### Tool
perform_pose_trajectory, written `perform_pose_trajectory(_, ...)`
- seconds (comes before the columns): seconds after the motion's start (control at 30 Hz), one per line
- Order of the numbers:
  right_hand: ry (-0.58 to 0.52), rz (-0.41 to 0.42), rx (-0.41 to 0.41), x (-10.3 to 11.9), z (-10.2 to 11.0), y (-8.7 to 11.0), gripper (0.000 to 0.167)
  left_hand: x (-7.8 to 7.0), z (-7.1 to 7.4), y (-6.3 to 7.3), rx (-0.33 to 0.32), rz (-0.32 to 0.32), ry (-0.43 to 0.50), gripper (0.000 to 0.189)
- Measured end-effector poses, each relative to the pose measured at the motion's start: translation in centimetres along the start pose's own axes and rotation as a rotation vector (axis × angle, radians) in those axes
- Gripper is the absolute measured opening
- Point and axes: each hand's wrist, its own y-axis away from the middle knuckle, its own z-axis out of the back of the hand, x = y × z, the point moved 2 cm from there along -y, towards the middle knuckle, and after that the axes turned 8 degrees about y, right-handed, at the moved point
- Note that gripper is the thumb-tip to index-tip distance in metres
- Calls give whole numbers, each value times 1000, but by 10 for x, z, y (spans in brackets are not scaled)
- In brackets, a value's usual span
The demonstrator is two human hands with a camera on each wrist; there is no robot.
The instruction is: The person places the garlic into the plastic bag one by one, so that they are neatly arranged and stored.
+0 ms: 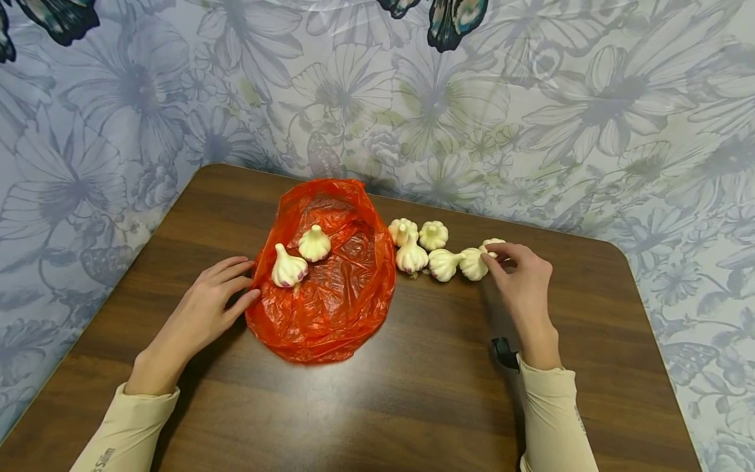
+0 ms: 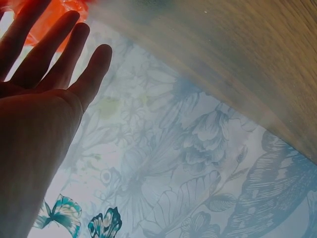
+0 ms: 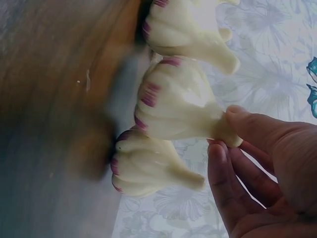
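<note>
An orange-red plastic bag (image 1: 330,328) lies spread on the table with its rim rolled open. Two garlic bulbs (image 1: 289,267) sit in its left part. My left hand (image 1: 206,305) touches the bag's left edge with extended fingers, and the left wrist view shows them spread. Right of the bag, several more garlic bulbs (image 1: 411,255) stand or lie in a loose cluster. At the cluster's right end is my right hand (image 1: 522,278). In the right wrist view its thumb and fingers pinch the neck of one white garlic bulb with purple streaks (image 3: 173,101), between two others.
The brown wood-grain table (image 1: 425,393) has rounded far corners. Behind it hangs a floral backdrop (image 1: 354,92) with butterflies, close to the table's far edge. A black band (image 1: 504,353) shows at my right wrist.
</note>
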Motion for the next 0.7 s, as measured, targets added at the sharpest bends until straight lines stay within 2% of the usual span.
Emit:
perform_pose_trajectory(0.3, -40, 21, -120, 2, 9, -2, 15, 0, 0, 0, 10, 12, -7, 26)
perform_pose_trajectory(0.47, -58, 32, -159, 4, 13, -2, 14, 0, 0, 1, 12, 15, -8, 27)
perform_pose_trajectory(0.7, -92, 0, -242, 13, 24, -7, 14, 0, 0, 1, 9, 14, -10, 26)
